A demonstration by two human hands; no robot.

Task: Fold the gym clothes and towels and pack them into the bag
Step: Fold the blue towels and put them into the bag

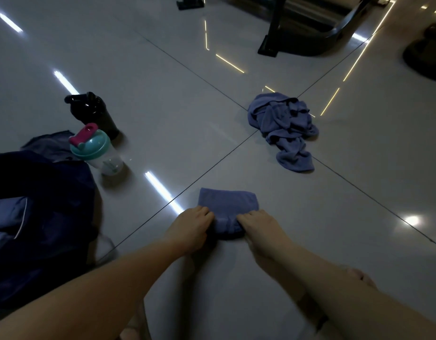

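Head view: folded blue towel (228,204) lies flat on the floor tiles (334,217) at centre, near-square, slightly wider along 9–3, far edge facing 12. Left hand (192,227) and right hand (258,225) both curl fingers onto its bunched near end, gripping it. Crumpled towel (283,128) at 1 o'clock, dark bag (40,204) at 9.

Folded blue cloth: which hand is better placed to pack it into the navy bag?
Likely left: left hand and right hand grip the folded blue cloth; the dark navy bag lies leftward.

bag (52,192) cropped left, folded towel (228,203) partly hidden
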